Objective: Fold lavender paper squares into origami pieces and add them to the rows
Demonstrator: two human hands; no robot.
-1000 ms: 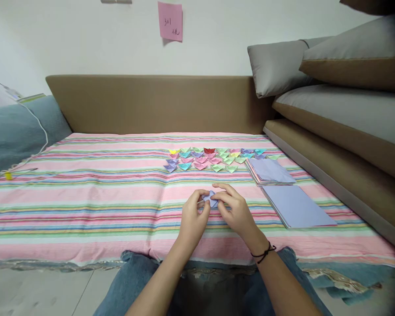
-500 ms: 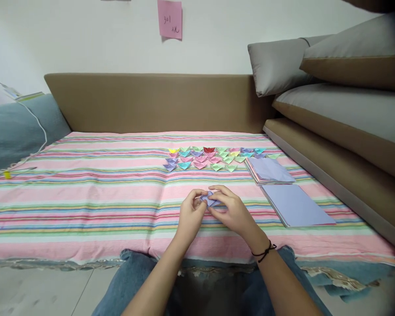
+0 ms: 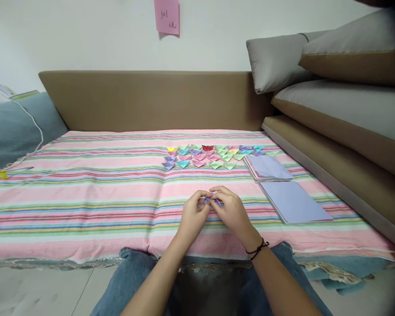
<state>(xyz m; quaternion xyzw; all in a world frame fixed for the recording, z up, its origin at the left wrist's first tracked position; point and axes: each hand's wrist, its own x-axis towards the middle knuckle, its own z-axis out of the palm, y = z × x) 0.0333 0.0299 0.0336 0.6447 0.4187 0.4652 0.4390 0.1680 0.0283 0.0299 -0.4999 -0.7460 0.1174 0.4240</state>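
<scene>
Two-handed pinch, head view only. Left hand and right hand closed fingertip to fingertip on a small lilac folded paper, held just above the striped cloth, in front of the knees and nearer than everything else on the cloth. Thumbs and forefingers clamped on opposite ends of the piece; most of it hidden behind the fingers, so exact shape not readable.

Judged step: mid-fold, pressing or pulling a crease in the small piece. Next move, as a judgement: calls for a firm grip at both ends, edges kept aligned, light pressure so the thin paper does not tear.

Materials and shapes, same view:
- Cloth: woven, pink with green, blue and yellow stripes, one shallow ridge down the middle.
- Rows of finished folded pieces farther back: small, pointed, boat-like, in pink, green, blue, lilac, yellow, one red; set close together.
- Two stacks of flat square sheets to the right: near stack lilac on top, far stack slightly fanned.
- Grey and tan cushions piled at right, soft and matte.
- Dark cord band on the right wrist.
</scene>
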